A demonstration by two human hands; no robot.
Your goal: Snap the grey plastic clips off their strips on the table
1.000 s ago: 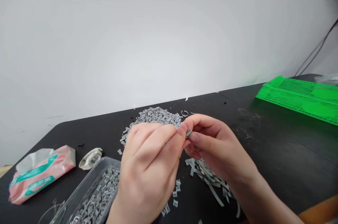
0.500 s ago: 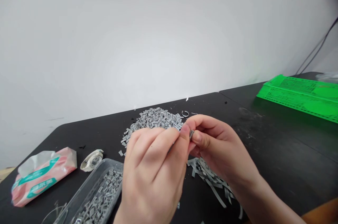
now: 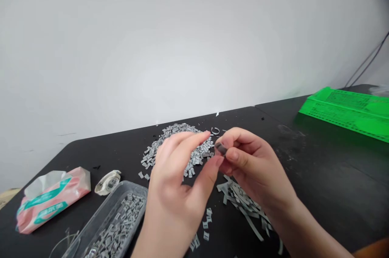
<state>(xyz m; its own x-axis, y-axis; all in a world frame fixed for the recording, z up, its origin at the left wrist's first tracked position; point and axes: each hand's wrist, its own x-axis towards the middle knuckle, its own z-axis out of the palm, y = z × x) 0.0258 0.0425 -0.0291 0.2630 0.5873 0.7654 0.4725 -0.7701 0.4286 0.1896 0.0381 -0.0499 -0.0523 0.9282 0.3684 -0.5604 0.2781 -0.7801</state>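
Note:
My right hand (image 3: 253, 163) pinches a small dark grey curved strip (image 3: 221, 148) between thumb and fingers. My left hand (image 3: 179, 193) is open beside it, index finger stretched out and thumb apart from it. The left thumb tip reaches close to the strip's lower end; I cannot tell if it touches. Behind the left hand lies a heap of small grey clip-like pieces (image 3: 173, 130). Below the right hand is a loose bundle of flat grey strips (image 3: 243, 201). Several loose grey pieces (image 3: 206, 235) lie between my hands.
A clear plastic box (image 3: 100, 209) with many small grey pieces stands at left. Near it are a white watch (image 3: 107, 183), a pink tissue pack (image 3: 54, 201) and eyeglasses (image 3: 65, 244). A green perforated tray (image 3: 346, 108) sits right, and a curled strip (image 3: 215, 131) lies beyond the heap.
My left hand has opened, its index finger lifting away from the thumb. The curved strip now shows in my right fingers. The view has shifted slightly.

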